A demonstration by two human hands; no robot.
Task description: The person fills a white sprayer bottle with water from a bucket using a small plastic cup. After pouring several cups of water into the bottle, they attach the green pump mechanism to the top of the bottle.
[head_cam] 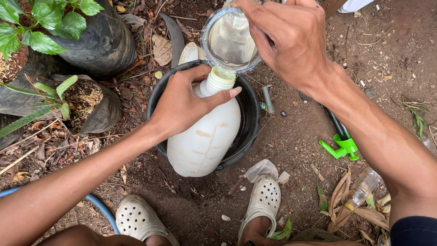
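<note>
the left hand [182,102] is wrapped around the shoulder of a white jug [202,136], thumb laid across just below its neck, holding it tilted over the rim of a black bucket [250,123] directly under that hand. the right hand [287,38] grips a clear bottle [227,38] from above, inverted, its mouth meeting the jug's neck between the two hands. a green sprayer [341,146] lies on the soil below the right forearm, well apart from both hands; two pale clogs [264,198] stand near the jug's base.
</note>
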